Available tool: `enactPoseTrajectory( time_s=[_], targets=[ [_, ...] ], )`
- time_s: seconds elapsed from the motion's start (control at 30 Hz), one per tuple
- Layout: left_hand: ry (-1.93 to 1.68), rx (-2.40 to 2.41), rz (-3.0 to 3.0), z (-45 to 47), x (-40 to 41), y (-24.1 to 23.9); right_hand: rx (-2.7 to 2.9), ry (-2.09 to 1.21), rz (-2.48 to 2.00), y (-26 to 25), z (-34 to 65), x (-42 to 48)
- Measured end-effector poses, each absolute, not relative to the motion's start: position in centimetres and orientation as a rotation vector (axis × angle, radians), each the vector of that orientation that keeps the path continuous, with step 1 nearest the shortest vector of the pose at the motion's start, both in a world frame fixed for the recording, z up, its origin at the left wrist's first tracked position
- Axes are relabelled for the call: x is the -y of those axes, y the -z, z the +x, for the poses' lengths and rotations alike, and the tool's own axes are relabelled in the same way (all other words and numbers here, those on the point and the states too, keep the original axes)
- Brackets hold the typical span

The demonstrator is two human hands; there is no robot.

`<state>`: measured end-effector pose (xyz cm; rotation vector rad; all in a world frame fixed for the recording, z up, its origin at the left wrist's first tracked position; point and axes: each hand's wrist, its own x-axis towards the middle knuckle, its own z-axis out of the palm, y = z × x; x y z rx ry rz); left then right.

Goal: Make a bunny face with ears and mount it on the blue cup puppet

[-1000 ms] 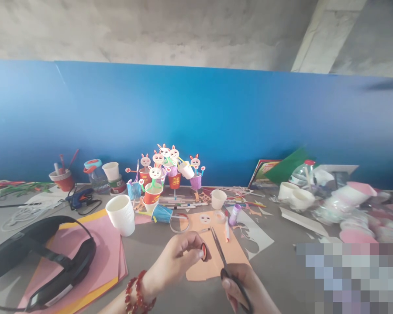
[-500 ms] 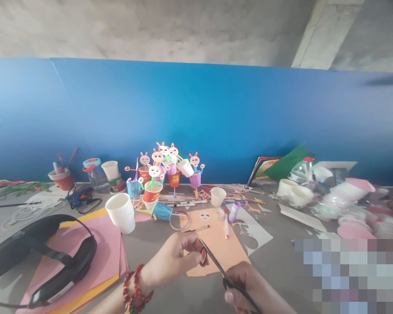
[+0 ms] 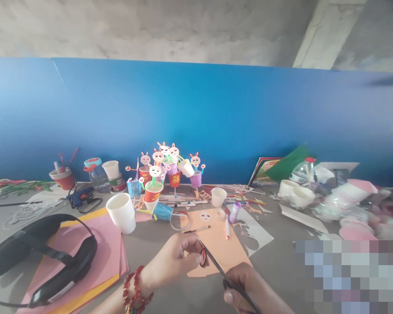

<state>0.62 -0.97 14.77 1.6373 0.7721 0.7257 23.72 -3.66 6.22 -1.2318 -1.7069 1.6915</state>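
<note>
My left hand [image 3: 183, 255], with red beads at the wrist, pinches a small red-and-orange paper piece [image 3: 203, 257] between thumb and fingers. My right hand [image 3: 240, 283] is closed round the handles of a pair of scissors [image 3: 216, 261]. Their blades point up and left, against the paper piece near my left fingertips. Beneath both hands lies an orange paper sheet [image 3: 222, 244]. On its far part are a round paper face [image 3: 205, 216], a black pen [image 3: 195, 229] and a roll of clear tape [image 3: 219, 213].
Rabbit-faced cup figures [image 3: 155, 172] stand by the blue partition. A stack of white cups [image 3: 121, 213] stands left, near pink paper [image 3: 101, 244] and a black headset [image 3: 65, 261]. A purple glue stick [image 3: 235, 212] stands beside cut white paper [image 3: 255, 233]. Bagged cups [image 3: 350, 200] crowd the right.
Both hands, the paper piece and the scissors stay almost in place. The whole view has shifted very slightly.
</note>
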Motion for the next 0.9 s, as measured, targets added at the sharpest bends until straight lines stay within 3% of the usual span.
enactPoseTrajectory(
  time_s=[0.4, 0.7, 0.9],
  targets=[
    [-0.720, -0.830, 1.638, 0.4, 1.1, -14.6, 1.788, -1.516, -1.287, -6.8, 23.7, 3.5],
    [-0.617, -1.026, 1.854, 1.4, 1.2, -14.9, 1.554, -1.363, -1.193, -11.4, 20.8, 2.4],
    [-0.583, -1.042, 1.897, 1.3, 1.3, -14.7, 1.564, -1.345, -1.248, -11.8, 19.4, 1.9]
  ],
)
